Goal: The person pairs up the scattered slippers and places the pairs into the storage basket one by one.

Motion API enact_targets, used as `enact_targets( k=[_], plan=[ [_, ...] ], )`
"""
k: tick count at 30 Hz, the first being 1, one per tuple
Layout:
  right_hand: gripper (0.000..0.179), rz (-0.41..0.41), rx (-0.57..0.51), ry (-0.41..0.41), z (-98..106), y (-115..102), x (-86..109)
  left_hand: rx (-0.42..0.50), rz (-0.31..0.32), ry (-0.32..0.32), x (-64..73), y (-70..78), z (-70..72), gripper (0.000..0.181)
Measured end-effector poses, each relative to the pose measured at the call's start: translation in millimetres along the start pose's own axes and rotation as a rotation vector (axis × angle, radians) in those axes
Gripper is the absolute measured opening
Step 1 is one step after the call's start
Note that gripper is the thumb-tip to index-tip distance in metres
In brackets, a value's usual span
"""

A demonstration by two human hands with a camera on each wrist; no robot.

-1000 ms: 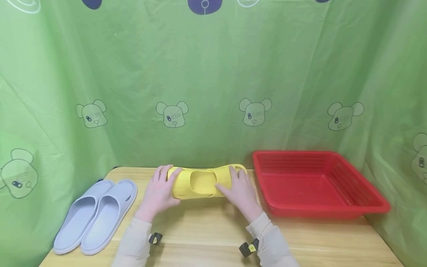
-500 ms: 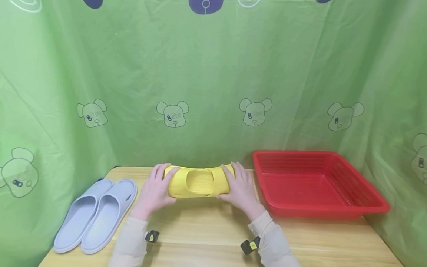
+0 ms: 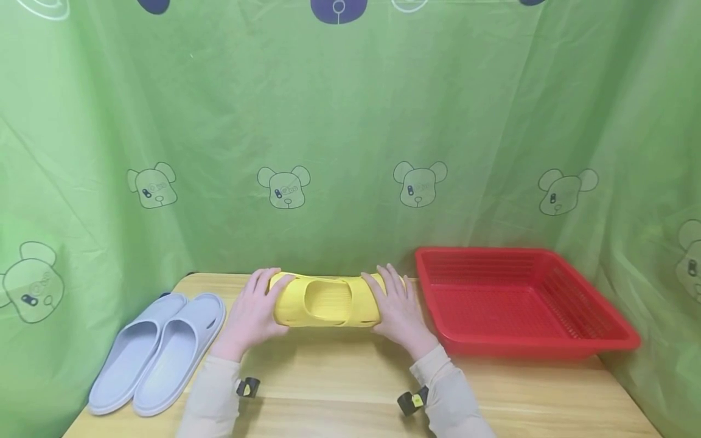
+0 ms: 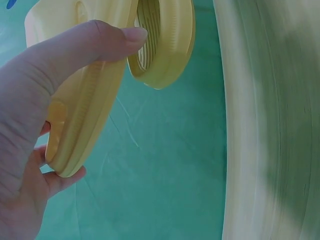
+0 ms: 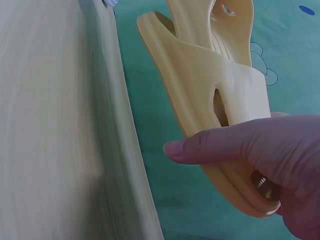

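A pair of yellow slippers (image 3: 297, 301), one fitted into the other, is held crosswise above the back part of the table. My left hand (image 3: 256, 310) grips the left end, its thumb along the near side and its fingers over the top. At the opposite end, my right hand (image 3: 402, 310) grips in the same way. In the left wrist view the thumb presses the side of one yellow slipper (image 4: 92, 102), with the second (image 4: 170, 70) beyond it. The right wrist view shows the thumb across the sole edge below the slotted strap (image 5: 245, 90).
Two light blue-grey slippers (image 3: 170, 368) lie side by side at the table's left. A red slatted basket (image 3: 526, 348) stands on the right, close to my right hand. Behind the wooden table (image 3: 328, 377) hangs a green curtain (image 3: 350, 121) with bear prints.
The yellow slippers have shifted slightly left. My right hand has moved its hold farther round their right end, while the left hand moved slightly left with them.
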State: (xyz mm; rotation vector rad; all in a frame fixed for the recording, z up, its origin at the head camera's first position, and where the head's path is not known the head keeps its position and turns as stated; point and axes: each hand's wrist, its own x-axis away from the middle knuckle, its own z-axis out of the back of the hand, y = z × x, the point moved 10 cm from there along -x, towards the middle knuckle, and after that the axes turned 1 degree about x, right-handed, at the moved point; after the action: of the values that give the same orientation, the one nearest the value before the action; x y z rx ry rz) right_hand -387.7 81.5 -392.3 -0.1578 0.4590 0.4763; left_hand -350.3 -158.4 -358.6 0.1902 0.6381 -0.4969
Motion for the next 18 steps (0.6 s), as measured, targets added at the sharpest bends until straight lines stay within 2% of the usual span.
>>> enact_targets(
  k=[7,18],
  plan=[
    [0.108,0.017,0.033,0.023,0.9,0.4,0.2,0.005,-0.004,-0.011,-1.4,3.8,0.2,0.103],
    [0.107,0.01,0.059,0.033,6.3,-0.8,0.3,-0.001,0.011,-0.034,-1.9,7.3,-4.2,0.106]
  ],
)
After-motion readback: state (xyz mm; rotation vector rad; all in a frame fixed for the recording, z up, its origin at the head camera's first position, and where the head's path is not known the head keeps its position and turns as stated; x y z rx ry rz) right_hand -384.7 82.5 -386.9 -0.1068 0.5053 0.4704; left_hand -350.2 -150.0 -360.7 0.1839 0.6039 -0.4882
